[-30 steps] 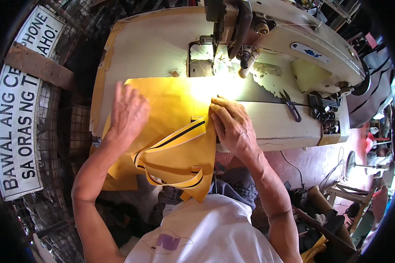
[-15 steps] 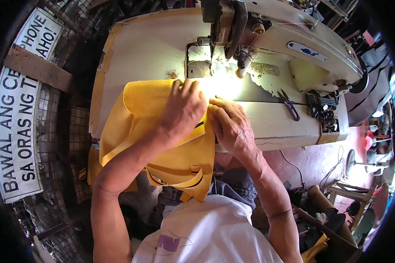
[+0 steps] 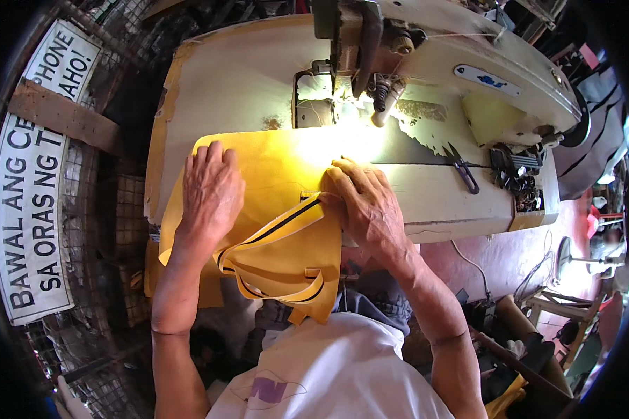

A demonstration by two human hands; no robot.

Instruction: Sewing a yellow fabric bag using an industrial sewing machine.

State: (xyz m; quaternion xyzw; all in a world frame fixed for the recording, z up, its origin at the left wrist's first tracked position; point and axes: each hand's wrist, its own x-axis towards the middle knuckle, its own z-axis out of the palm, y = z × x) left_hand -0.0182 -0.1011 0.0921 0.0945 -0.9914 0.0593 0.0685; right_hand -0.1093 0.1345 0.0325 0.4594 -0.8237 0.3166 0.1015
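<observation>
A yellow fabric panel (image 3: 272, 150) lies spread on the near edge of the sewing machine table, its lower part hanging toward my lap. Sewn to it are a yellow strap with a black stripe (image 3: 276, 222) and a second striped loop (image 3: 297, 297) lower down. My left hand (image 3: 213, 192) grips the panel near its upper left corner, fingers curled. At the panel's right edge my right hand (image 3: 367, 202) is closed on the fabric, with the thumb partly hidden. The sewing machine's (image 3: 433, 42) lit needle area is just beyond the panel; glare washes out the fabric there.
Thread snips (image 3: 461, 171) lie on the table right of my right hand. Black metal parts (image 3: 516, 171) sit in a tray at the table's right end. A wire mesh wall with a white sign (image 3: 31, 209) stands at the left. A fan (image 3: 565, 258) is at the far right.
My left hand has moved left from the panel's middle to its left side. The folded upper part now lies flatter, and the striped strap shows. My right hand stays at the right edge.
</observation>
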